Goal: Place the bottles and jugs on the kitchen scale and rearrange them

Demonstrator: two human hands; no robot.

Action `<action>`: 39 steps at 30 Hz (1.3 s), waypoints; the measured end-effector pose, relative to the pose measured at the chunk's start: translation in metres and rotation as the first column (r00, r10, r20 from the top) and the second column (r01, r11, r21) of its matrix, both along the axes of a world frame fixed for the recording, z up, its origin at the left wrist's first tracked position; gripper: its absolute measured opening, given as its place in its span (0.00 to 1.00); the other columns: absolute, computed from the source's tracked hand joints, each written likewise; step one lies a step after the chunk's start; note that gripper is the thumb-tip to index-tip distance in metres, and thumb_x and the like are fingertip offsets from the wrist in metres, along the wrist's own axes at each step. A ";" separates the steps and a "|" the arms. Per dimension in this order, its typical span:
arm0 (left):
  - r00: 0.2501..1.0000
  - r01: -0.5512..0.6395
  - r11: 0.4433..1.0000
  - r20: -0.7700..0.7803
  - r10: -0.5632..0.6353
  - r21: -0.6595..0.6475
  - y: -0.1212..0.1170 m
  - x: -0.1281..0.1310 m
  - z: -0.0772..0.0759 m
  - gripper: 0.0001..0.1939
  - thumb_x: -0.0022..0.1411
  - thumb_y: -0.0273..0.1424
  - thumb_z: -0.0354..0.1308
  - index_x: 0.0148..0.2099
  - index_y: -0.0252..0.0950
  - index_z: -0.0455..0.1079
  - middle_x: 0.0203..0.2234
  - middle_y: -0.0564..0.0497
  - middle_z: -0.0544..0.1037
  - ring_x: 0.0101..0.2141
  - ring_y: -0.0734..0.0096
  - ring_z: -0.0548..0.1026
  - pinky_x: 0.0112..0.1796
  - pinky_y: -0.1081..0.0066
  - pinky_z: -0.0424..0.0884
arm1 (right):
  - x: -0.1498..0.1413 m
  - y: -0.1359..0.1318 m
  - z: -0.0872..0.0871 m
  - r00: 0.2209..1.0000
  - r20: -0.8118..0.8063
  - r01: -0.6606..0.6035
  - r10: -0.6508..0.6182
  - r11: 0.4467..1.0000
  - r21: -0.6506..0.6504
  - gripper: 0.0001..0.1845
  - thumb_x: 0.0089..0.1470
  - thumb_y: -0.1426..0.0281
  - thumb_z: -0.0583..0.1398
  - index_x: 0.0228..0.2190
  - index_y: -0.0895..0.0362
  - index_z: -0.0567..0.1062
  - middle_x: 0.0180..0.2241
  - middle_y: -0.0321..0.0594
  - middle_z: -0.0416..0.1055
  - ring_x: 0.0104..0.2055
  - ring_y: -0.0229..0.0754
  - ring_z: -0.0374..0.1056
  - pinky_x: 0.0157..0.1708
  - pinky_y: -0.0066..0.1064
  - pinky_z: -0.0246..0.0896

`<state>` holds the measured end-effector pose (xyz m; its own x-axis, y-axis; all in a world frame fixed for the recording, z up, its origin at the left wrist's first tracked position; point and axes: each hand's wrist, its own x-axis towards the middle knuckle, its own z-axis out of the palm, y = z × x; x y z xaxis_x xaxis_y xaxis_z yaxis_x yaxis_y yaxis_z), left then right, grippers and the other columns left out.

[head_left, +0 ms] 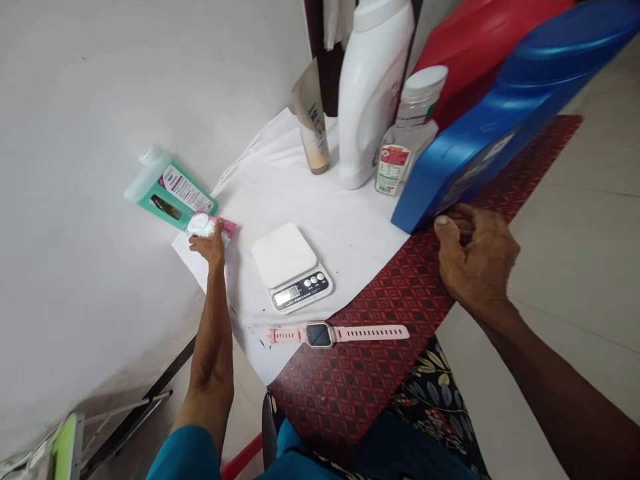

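My left hand (209, 248) reaches to the far left of the table, its fingers closed round a small pink-and-white item with a round white top (201, 224); its exact kind is hard to make out. Right behind it a bottle of green liquid (177, 193) leans against the wall. My right hand (477, 257) rests at the table's right edge with its fingers curled in, nothing visible in them, close by the base of a blue jug (465, 147). Between the hands lie a white digital kitchen scale (285, 257) and a pink-strapped smartwatch (320, 335).
A brown-beige tube (313, 123), a white jug (367, 100), a clear jar with a white lid (400, 157) and a red container (465, 47) stand at the back. White cloth (345, 233) covers part of the red patterned table (340, 393). The wall borders the left.
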<state>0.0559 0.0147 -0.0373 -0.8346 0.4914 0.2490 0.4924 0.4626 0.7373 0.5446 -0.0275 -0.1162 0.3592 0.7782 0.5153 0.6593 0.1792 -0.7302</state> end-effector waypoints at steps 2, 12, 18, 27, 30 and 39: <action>0.998 -0.057 0.998 0.025 0.057 -0.007 0.011 0.011 0.004 0.45 0.60 0.48 0.75 0.66 0.32 0.56 0.64 0.26 0.63 0.67 0.39 0.70 0.65 0.48 0.72 | -0.001 -0.001 0.002 0.999 -0.040 -0.005 0.005 1.000 -0.003 0.19 0.63 0.56 0.59 0.48 0.55 0.77 0.46 0.57 0.81 0.49 0.60 0.78 0.54 0.54 0.74; 0.970 -0.062 0.996 -0.231 0.075 0.066 -0.005 0.056 0.058 0.61 0.49 0.47 0.81 0.73 0.35 0.49 0.71 0.23 0.52 0.75 0.26 0.54 0.70 0.31 0.59 | -0.006 -0.003 0.010 0.984 -0.170 -0.048 0.059 0.996 0.069 0.26 0.72 0.49 0.55 0.54 0.55 0.78 0.48 0.54 0.81 0.50 0.59 0.80 0.56 0.56 0.76; 0.782 0.591 0.798 -0.326 -0.532 0.115 0.073 0.145 0.074 0.49 0.58 0.43 0.77 0.72 0.34 0.58 0.69 0.29 0.65 0.69 0.43 0.68 0.70 0.50 0.65 | -0.006 -0.003 0.008 0.982 -0.181 -0.039 0.053 0.996 0.080 0.26 0.74 0.48 0.54 0.54 0.53 0.79 0.47 0.52 0.81 0.50 0.59 0.79 0.55 0.56 0.76; 0.701 0.669 0.680 0.047 -0.711 0.300 0.188 0.260 0.071 0.17 0.59 0.31 0.72 0.49 0.34 0.75 0.50 0.38 0.84 0.57 0.47 0.80 0.58 0.55 0.76 | -0.004 -0.004 0.011 0.974 -0.211 -0.070 0.076 0.997 0.036 0.25 0.72 0.51 0.55 0.57 0.54 0.77 0.49 0.54 0.80 0.49 0.61 0.79 0.56 0.60 0.76; 0.742 0.618 0.707 0.042 -0.669 0.343 0.188 0.253 0.068 0.09 0.59 0.30 0.68 0.42 0.33 0.76 0.43 0.39 0.85 0.51 0.49 0.83 0.54 0.56 0.78 | -0.004 -0.004 0.011 0.977 -0.201 -0.064 0.069 0.997 0.031 0.25 0.73 0.51 0.55 0.57 0.53 0.78 0.47 0.53 0.80 0.50 0.60 0.79 0.56 0.59 0.76; 0.667 0.704 0.574 -0.111 -0.737 0.418 0.058 0.153 0.123 0.19 0.57 0.43 0.72 0.41 0.32 0.80 0.39 0.43 0.85 0.41 0.59 0.84 0.48 0.56 0.83 | -0.006 -0.003 0.009 0.981 -0.185 -0.052 0.054 0.998 0.017 0.27 0.72 0.49 0.54 0.56 0.55 0.78 0.49 0.55 0.79 0.49 0.59 0.79 0.57 0.57 0.75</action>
